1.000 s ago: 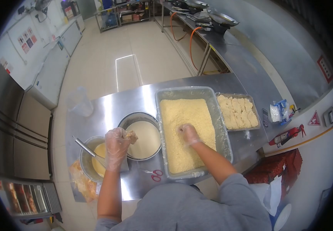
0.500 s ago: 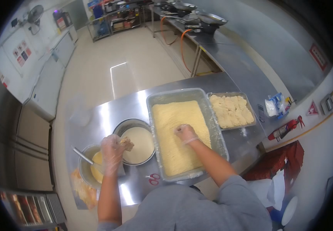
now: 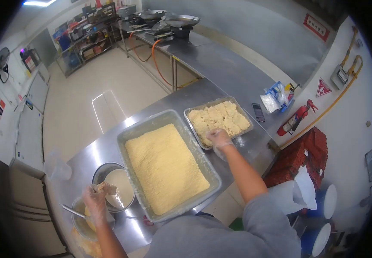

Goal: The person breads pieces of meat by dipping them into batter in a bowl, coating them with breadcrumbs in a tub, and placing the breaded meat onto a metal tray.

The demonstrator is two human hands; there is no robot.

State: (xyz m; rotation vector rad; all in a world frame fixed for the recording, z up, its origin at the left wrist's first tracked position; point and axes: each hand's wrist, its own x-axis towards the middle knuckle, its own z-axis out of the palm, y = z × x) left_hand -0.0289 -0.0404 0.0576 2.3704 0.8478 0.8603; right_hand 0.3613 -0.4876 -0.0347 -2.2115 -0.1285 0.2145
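Observation:
My left hand (image 3: 94, 199), in a clear glove, is closed on a pale battered piece (image 3: 105, 188) above the pot of white batter (image 3: 121, 189). My right hand (image 3: 219, 138), also gloved, is at the near edge of a tray (image 3: 250, 125) of crumb-coated pieces (image 3: 220, 117); its fingers are bent together, and what they hold, if anything, is hidden. Between the hands stands a large grey tub (image 3: 215, 179) of yellow crumbs (image 3: 164, 167). A bowl with yellow liquid (image 3: 89, 219) and a whisk (image 3: 72, 210) sits below my left hand.
A clear plastic jug (image 3: 61, 169) stands at the table's left edge. Scissors (image 3: 148, 220) lie partly hidden by the tub. Right of the tray are a phone (image 3: 258, 112) and a blue-white packet (image 3: 276, 98). A fire extinguisher (image 3: 297, 118) hangs above red stacked crates (image 3: 300, 157).
My right hand has moved from the crumbs in the tub to the tray on the right. My left hand still holds its piece near the pot. The view has turned to the right.

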